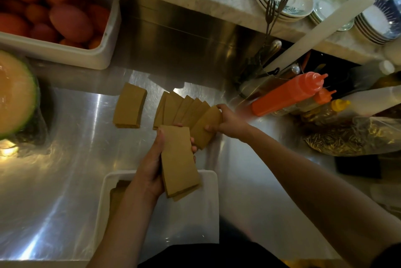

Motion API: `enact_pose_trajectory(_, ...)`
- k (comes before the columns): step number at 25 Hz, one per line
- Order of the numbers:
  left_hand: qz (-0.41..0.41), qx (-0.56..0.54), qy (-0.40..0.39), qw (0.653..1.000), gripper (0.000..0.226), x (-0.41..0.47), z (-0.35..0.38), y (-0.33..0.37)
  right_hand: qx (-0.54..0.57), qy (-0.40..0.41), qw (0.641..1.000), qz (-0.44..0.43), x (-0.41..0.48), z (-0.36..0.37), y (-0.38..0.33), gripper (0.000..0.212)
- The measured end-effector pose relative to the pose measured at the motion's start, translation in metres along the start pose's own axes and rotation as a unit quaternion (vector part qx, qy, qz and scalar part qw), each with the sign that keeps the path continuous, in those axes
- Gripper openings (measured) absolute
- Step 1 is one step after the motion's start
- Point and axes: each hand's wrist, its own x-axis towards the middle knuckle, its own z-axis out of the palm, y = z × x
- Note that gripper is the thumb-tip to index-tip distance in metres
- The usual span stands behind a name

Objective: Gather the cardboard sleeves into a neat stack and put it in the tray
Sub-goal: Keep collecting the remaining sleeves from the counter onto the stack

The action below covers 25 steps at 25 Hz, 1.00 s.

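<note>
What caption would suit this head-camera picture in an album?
Left hand holds a stack of cardboard sleeves above the white tray; right hand grips another sleeve.

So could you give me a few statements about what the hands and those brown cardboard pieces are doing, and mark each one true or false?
1. The left hand holds a stack of sleeves above the white tray. True.
2. The right hand is empty. False: it grips the end sleeve of a fanned row of sleeves on the counter.
3. A separate pile of sleeves lies on the steel counter, left of the fan. True.
4. The tray holds no sleeves yet. False: some brown sleeves already lie in its left side.
5. The orange squeeze bottle stands upright. False: it leans over.
</note>
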Motion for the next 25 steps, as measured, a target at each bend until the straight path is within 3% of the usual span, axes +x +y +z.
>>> enact_pose_trajectory(5,0.006,0.002,0.002,1.0,0.08,-0.002,-0.003,0.003,-0.086,0.034,0.996,0.017,0.029,0.005,-0.008,0.089)
enact_pose_trajectory(10,0.018,0.003,0.005,1.0,0.077,-0.005,-0.006,0.007,-0.169,0.122,0.977,0.033,0.036,0.016,0.0,0.09)
enact_pose_trajectory(12,0.021,0.001,0.001,1.0,0.076,-0.005,-0.007,0.008,-0.13,0.144,0.981,0.006,0.027,0.018,0.003,0.083)
enact_pose_trajectory(16,0.026,0.003,-0.007,1.0,0.07,-0.007,-0.011,0.009,0.096,0.087,0.991,-0.027,-0.014,0.012,0.001,0.048)
enact_pose_trajectory(18,0.031,0.011,-0.005,0.999,0.07,-0.009,-0.012,0.008,0.119,0.066,0.99,-0.045,-0.035,0.004,-0.001,0.04)
enact_pose_trajectory(25,0.035,0.032,0.016,0.999,0.068,-0.016,-0.011,0.007,0.11,0.04,0.988,-0.101,-0.111,-0.036,-0.038,0.038)
